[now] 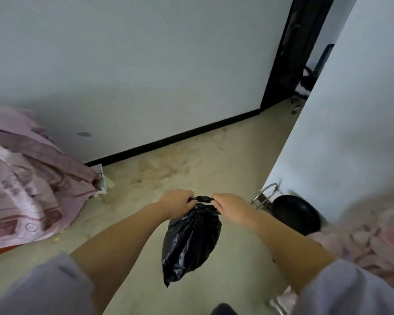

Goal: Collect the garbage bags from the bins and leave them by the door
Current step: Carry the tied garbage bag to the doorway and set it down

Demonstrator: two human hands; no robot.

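Glossy black garbage bag point(191, 242) against a stained beige floor point(191, 160).
Pink-and-mauve patterned cloth point(25, 189) at left; pale grey wall point(146, 64) with black skirting point(180, 135); grey sleeves point(43, 289).

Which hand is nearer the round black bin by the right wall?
Right. The right hand, gripping the top of the black plastic garbage bag, is just left of the round black bin; the left hand grips the bag farther left.

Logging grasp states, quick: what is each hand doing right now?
Left hand: fingers curled, gripping the top of the black garbage bag.
Right hand: fingers curled, gripping the same bag's top.
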